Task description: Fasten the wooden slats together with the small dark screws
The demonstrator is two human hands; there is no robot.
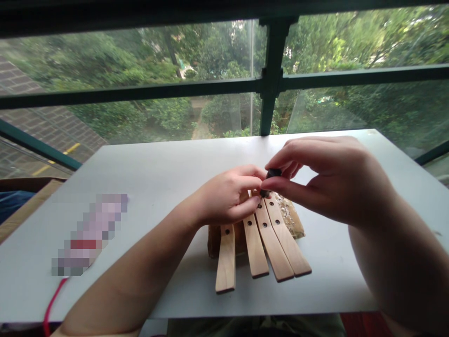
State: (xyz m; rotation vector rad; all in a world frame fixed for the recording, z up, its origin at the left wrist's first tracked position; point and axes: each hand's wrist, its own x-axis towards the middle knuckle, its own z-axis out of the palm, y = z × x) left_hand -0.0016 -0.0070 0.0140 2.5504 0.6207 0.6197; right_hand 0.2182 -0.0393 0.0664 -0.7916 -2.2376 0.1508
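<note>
My right hand [329,178] pinches a small black cylindrical piece [273,174] between thumb and fingers, above the table. My left hand [228,194] is closed, its fingertips meeting at the lower end of that black piece; whatever they grip is hidden. Just below lie several flat, pale wooden strips [280,262] with dark round spots near their upper ends. They rest side by side on a brown block [296,224] sprinkled with white bits, and their lower ends stick out toward me. My left hand covers part of the strips and the block.
The white table [168,173] reaches to a window with dark green frames [268,93]. On its left side lies a blurred-out pinkish object [94,234] with a red cord [52,304]. A cardboard box [35,206] stands beyond the left edge.
</note>
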